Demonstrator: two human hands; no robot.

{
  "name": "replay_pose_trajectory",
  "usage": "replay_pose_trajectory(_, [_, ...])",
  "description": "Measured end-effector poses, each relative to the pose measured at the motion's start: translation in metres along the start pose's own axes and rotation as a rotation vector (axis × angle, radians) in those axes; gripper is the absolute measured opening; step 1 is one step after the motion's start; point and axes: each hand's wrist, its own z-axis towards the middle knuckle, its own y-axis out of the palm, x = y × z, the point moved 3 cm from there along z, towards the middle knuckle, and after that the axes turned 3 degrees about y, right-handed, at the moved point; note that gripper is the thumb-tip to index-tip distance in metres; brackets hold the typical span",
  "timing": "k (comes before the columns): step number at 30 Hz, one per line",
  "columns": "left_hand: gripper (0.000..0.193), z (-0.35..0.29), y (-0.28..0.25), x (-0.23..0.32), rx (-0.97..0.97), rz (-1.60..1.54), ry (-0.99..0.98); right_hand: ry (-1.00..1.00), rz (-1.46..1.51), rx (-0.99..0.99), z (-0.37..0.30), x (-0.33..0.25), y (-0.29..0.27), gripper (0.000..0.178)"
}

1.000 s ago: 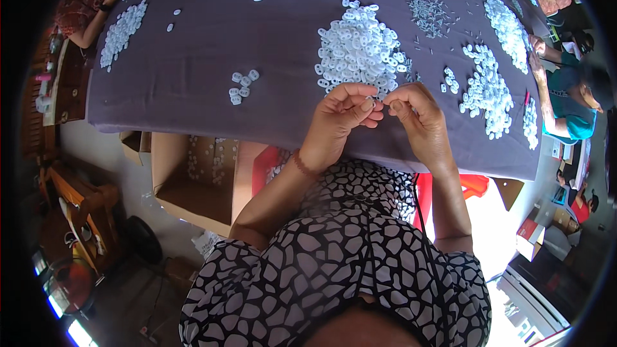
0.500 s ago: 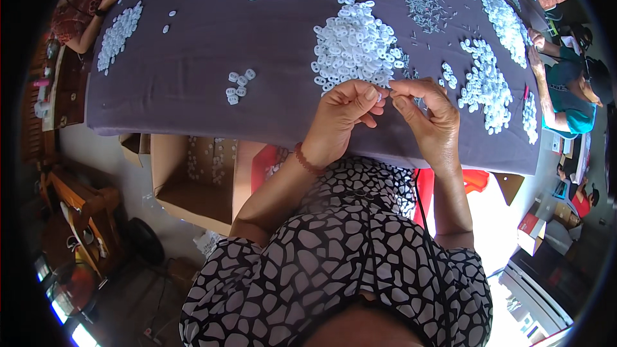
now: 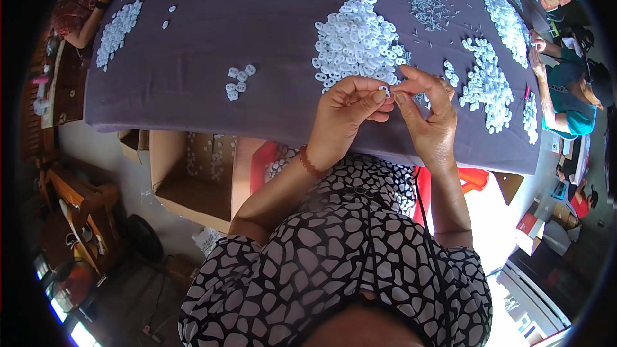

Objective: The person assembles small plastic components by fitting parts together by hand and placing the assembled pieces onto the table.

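Observation:
My left hand (image 3: pixel 350 110) is closed, pinching a small white oval plastic piece (image 3: pixel 385 90) between thumb and fingers. Close against it, my right hand (image 3: pixel 429 106) has its thumb and fingertips drawn together at the piece's right side; whatever they hold is too small to make out. Just beyond both hands lies a big heap of white oval pieces with two holes (image 3: pixel 357 38). A few small grey metal pins (image 3: pixel 421 99) show beside my right fingers, partly hidden by them. Left of my hands sits a small group of similar white pieces (image 3: pixel 241 77).
A pile of grey pins (image 3: pixel 429 9) lies farther back on the dark tablecloth (image 3: pixel 173 90). More white heaps (image 3: pixel 485 83) stand at right and far left (image 3: pixel 119 33). Co-workers' hands (image 3: pixel 536 51) rest at the table's edges. Below the near edge is an open cardboard box (image 3: pixel 193 202).
My left hand has turned slightly, so the white piece shows more plainly at its fingertips. My right index finger has lifted a little, and the right thumb stays near the piece.

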Motion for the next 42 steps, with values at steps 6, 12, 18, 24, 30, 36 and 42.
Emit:
replay_pose_trajectory(6, [0.021, -0.002, 0.0, 0.0, 0.004, 0.017, 0.035, 0.009, -0.034, 0.002, -0.001, 0.002, 0.002, 0.037])
replay_pose_trajectory(12, [0.02, -0.002, -0.002, -0.003, -0.008, 0.032, 0.056, 0.05, 0.013, -0.007, -0.003, 0.006, 0.004, 0.036])
replay_pose_trajectory(18, [0.019, -0.004, -0.002, -0.004, 0.013, 0.075, 0.11, 0.073, 0.047, -0.025, -0.004, 0.009, 0.007, 0.035])
replay_pose_trajectory(24, [0.018, -0.006, -0.004, -0.008, 0.044, 0.164, 0.133, 0.074, 0.049, -0.022, -0.007, 0.011, 0.013, 0.031])
replay_pose_trajectory(30, [0.021, -0.005, -0.005, -0.006, 0.04, 0.014, 0.044, 0.034, 0.051, -0.07, -0.001, 0.01, 0.007, 0.027])
replay_pose_trajectory(36, [0.023, -0.006, -0.007, -0.006, 0.026, 0.035, 0.047, 0.011, -0.009, -0.079, 0.0, 0.008, 0.007, 0.013])
replay_pose_trajectory(42, [0.024, -0.008, -0.007, -0.006, 0.015, 0.065, 0.085, -0.016, -0.041, -0.084, 0.0, 0.006, 0.008, 0.006])
